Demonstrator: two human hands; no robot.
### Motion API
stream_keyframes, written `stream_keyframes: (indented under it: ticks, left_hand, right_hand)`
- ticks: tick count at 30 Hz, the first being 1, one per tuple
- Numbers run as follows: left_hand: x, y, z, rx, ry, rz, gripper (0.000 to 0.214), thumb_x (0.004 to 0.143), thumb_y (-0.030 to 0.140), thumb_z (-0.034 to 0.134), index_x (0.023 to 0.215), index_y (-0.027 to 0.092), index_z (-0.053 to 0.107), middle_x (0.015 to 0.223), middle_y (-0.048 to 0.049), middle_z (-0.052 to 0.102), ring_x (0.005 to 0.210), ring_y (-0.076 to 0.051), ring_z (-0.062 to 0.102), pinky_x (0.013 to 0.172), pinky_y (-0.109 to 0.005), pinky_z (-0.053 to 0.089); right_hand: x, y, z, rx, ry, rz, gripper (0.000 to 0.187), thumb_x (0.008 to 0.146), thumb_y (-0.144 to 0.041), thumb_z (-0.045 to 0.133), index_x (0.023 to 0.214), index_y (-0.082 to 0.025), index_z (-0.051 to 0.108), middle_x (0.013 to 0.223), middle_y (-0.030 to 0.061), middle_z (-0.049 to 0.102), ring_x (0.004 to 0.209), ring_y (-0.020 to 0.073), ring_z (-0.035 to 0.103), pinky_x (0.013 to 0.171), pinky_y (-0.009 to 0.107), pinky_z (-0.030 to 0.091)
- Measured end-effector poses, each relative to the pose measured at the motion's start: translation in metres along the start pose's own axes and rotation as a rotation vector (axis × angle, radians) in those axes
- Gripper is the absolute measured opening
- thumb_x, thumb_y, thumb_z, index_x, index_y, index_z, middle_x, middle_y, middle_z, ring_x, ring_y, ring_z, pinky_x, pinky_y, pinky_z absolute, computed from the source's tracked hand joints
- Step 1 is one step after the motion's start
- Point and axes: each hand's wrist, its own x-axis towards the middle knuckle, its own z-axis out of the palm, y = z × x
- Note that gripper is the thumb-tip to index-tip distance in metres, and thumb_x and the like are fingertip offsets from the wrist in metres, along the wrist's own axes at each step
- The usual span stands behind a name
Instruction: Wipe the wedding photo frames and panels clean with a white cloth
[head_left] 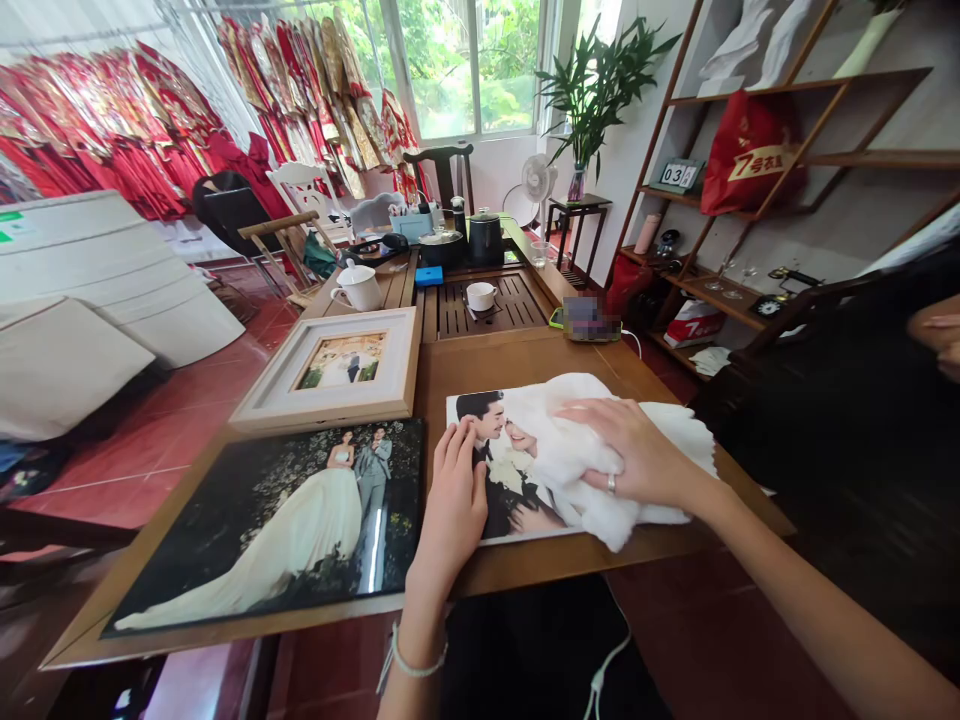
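A wedding photo print (491,470) lies flat near the front edge of the wooden table (480,365). My left hand (452,500) rests flat on its left edge, fingers stretched out, holding nothing. My right hand (634,455) presses a white fluffy cloth (570,450) onto the right part of the print, fingers spread over the cloth. The cloth hides much of the print's right half.
A large dark wedding photo (277,520) lies to the left, with a white framed photo (334,368) behind it. Farther back stand a tea tray (487,300), cups, kettles and a phone (589,320). Shelves (750,200) rise at the right; red garments (112,130) hang at the left.
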Motion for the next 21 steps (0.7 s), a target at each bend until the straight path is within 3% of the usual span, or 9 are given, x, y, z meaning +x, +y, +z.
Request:
stream_keyframes:
  ticks: [6,14,18,21]
  left_hand:
    - [-0.004,0.004,0.0,0.032,0.011,-0.007,0.05,0.096,0.023,0.036,0.145,0.015,0.037,0.153,-0.0144,0.04,0.145,-0.025,0.031,0.119,-0.051,0.028]
    - [-0.004,0.008,0.001,0.036,0.045,-0.025,0.049,0.095,0.022,0.038,0.143,0.013,0.041,0.151,-0.0162,0.043,0.143,-0.027,0.035,0.119,-0.051,0.03]
    - [-0.004,0.009,0.001,0.01,0.051,-0.041,0.049,0.095,0.021,0.038,0.143,0.012,0.04,0.151,-0.0169,0.041,0.143,-0.026,0.034,0.119,-0.051,0.029]
    - [-0.005,0.008,0.002,-0.027,0.072,-0.055,0.049,0.095,0.021,0.039,0.143,0.013,0.041,0.151,-0.0166,0.042,0.143,-0.026,0.035,0.119,-0.051,0.029]
  right_hand:
    - [-0.014,0.008,-0.003,-0.021,0.032,0.063,0.054,0.077,-0.037,0.061,0.13,-0.026,0.052,0.133,0.0106,0.059,0.12,0.0329,0.053,0.091,0.047,0.04]
    - [0.045,0.049,0.005,-0.097,0.055,0.19,0.055,0.081,-0.043,0.058,0.131,-0.021,0.051,0.135,0.0135,0.057,0.12,0.036,0.053,0.09,0.051,0.039]
    - [0.061,0.045,0.01,-0.106,0.051,0.173,0.052,0.081,-0.042,0.058,0.128,-0.021,0.054,0.131,0.0142,0.06,0.117,0.037,0.054,0.089,0.052,0.039]
    - [0.048,0.03,0.01,-0.079,0.04,0.071,0.047,0.077,-0.036,0.06,0.122,-0.022,0.057,0.129,0.0133,0.061,0.117,0.0359,0.053,0.091,0.051,0.038]
